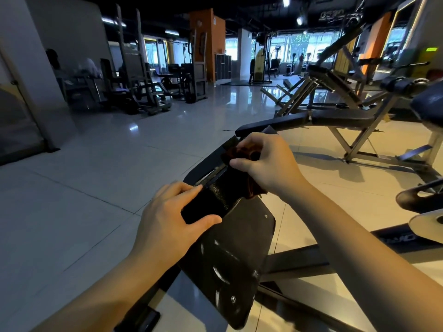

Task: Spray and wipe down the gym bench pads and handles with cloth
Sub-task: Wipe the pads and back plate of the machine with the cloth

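cloth [241,150] is sitting bunched in your right hand [268,164], dark reddish-brown, and you're pinching it around the upper end of the black handle [220,197], just past the bare metal strip [211,175]. your left hand [172,216] is curling round the lower end of that same handle, thumb underneath. that looks like bracing to me: you're pinning the part so it isn't swinging while the cloth is rubbing. below your hands the black pad panel [230,259] is tilting toward you, bolt heads showing and light streaking across it. damp or just glossy, i can't tell which. behind, another bench [340,118] is standing well apart on the tiled floor [96,176]. i'm reading this as the handle-wiping step, with the pad faces possibly waiting for their turn.
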The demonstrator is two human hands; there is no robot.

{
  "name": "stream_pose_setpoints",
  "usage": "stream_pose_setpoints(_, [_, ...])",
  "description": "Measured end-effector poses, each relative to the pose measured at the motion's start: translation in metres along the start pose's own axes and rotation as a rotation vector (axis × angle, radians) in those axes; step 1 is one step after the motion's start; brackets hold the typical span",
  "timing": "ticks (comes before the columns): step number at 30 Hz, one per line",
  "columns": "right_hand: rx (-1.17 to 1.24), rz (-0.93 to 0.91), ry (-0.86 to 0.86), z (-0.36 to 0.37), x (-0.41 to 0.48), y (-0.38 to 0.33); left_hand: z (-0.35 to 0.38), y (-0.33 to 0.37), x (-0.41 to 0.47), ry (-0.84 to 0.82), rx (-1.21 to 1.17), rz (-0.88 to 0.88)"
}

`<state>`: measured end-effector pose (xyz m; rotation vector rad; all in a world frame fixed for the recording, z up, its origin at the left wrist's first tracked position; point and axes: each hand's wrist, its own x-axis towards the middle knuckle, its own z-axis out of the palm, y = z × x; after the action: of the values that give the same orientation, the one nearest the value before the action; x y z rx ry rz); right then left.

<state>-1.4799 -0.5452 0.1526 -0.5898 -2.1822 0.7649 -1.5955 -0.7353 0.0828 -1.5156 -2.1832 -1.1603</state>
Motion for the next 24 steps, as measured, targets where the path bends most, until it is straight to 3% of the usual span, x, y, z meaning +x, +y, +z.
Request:
stream_pose_setpoints(4, [0.235,0.084,-0.141,-0.019,-0.004,-0.016,0.0,0.0,0.0,-0.008,-0.011,-0.003])
stream_pose_setpoints(5, [0.258,0.113,-0.075,-0.025,0.002,-0.011,-0.001,0.0,-0.001,-0.009,-0.01,-0.007])
stream_pose_setpoints(9, [-0.05,0.155,0.265,-0.015,0.024,0.025,-0.001,0.001,-0.001,-0.014,0.004,-0.007])
stream_pose_setpoints(14, [-0.063,0.094,0.274,0.02,0.018,0.021,-0.002,0.001,-0.001,-0.032,-0.006,-0.009])
stream_pose_setpoints(20, [-0.076,-0.089,0.038,0.014,-0.019,-0.027,-0.001,-0.001,0.0,-0.016,-0.005,0.007])
stream_pose_setpoints(24, [0.093,0.028,-0.14,-0.015,-0.03,-0.029,-0.002,-0.003,-0.003,-0.02,-0.03,0.016])
